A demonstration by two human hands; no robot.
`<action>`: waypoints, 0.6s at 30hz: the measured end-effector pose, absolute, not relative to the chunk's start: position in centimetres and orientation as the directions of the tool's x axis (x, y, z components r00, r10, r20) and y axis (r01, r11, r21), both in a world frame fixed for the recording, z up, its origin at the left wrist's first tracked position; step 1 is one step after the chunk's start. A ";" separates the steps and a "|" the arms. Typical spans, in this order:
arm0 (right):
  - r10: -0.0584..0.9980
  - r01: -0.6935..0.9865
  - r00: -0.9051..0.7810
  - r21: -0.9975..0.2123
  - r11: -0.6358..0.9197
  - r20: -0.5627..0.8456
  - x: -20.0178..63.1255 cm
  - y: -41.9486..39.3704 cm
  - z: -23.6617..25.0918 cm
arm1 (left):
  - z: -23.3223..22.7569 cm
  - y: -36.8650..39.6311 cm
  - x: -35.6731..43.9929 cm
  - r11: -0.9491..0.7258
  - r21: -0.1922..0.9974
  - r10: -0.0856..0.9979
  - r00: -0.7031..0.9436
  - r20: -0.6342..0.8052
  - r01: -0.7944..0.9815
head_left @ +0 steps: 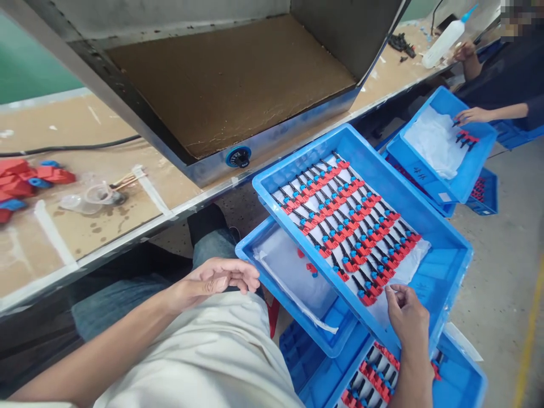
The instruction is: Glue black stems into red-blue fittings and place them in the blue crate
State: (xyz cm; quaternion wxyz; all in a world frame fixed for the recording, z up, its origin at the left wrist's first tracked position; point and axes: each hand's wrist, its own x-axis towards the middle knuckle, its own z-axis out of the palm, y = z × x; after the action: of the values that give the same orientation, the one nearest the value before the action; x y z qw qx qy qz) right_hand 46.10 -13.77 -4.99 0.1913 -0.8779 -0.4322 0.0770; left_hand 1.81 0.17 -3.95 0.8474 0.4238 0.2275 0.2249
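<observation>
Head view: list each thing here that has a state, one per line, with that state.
Top blue tray: tilted on the stack, filled with rows of red-and-black parts on white sheet.
Lower blue tray: nearly bare, one loose part on its sheet.
Left hand: open, empty, beside the lower tray.
Right hand: fingertips pinched at the white sheet's edge.
Metal box: open, nothing inside.
Squeeze bottle: upright and tilted, by a co-worker's hand.

factory assembly line | blue trays (446, 266) of small parts (348, 226) | long workbench (106, 221)
</observation>
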 end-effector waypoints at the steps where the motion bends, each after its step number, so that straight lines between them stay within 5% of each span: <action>1: 0.776 0.724 0.629 -0.398 -0.564 0.045 46.1 -13.8 -4.9 | -4.0 0.1 1.6 0.539 0.819 0.577 0.795 -0.188 -0.197; 7: 0.703 0.666 0.709 -0.379 -0.642 0.056 46.2 -13.9 -4.3 | -3.7 -0.3 0.5 0.512 0.823 0.617 0.772 -0.151 -0.248; 12: 0.743 0.698 0.665 -0.413 -0.585 0.073 46.2 -13.8 -4.2 | -3.6 -0.5 -0.2 0.505 0.823 0.627 0.766 -0.142 -0.260; 18: 0.869 0.719 0.467 -0.503 -0.480 -0.162 46.0 -13.5 -4.4 | -4.1 -0.7 -0.2 0.491 0.845 0.617 0.769 -0.168 -0.209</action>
State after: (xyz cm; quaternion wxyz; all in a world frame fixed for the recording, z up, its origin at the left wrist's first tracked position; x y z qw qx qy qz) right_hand 45.96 -13.52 -4.40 0.1858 -0.8362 -0.4747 0.2023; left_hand -0.22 -0.69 -4.07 0.8318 0.4389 0.2320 0.2483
